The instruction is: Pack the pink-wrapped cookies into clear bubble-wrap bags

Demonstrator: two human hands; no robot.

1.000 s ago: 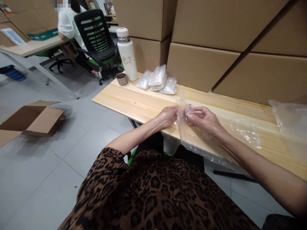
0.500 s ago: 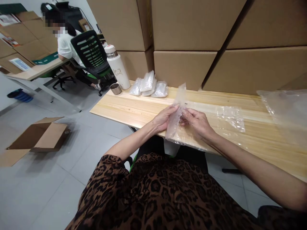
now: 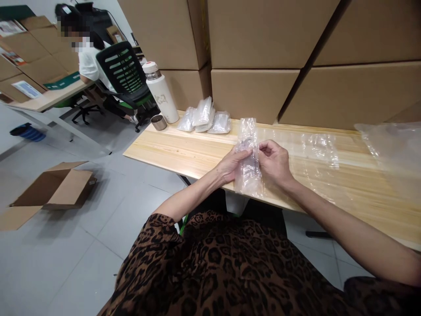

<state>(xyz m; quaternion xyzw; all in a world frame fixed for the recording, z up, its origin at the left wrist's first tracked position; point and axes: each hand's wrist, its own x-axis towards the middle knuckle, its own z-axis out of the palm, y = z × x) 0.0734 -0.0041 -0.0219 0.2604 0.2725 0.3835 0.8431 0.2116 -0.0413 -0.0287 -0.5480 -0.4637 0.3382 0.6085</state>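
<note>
A folded band of clear bubble wrap (image 3: 249, 175) lies upright across the table's front part, and something darker, too blurred to name, shows inside it. My left hand (image 3: 233, 164) grips its left side with the thumb on top. At its right edge my right hand (image 3: 273, 160) is closed, thumb and finger pinching the film. From there a loose, see-through sheet of the wrap stretches right over the wooden table (image 3: 184, 151). Several small clear wrapped packets (image 3: 203, 113) sit in a pile behind my left hand, against the cartons.
Large cardboard boxes (image 3: 256, 39) are stacked along the table's back. A white bottle (image 3: 164, 96) and a metal cup (image 3: 158, 122) stand at the left end. More plastic (image 3: 394, 145) lies at right. An open carton (image 3: 52, 188) is on the floor; a person (image 3: 92, 61) sits beyond.
The wrap has turned from edge-on to lying flatter, its broad face upward. My right hand has shifted slightly right to the band's edge. My left hand keeps its hold.
</note>
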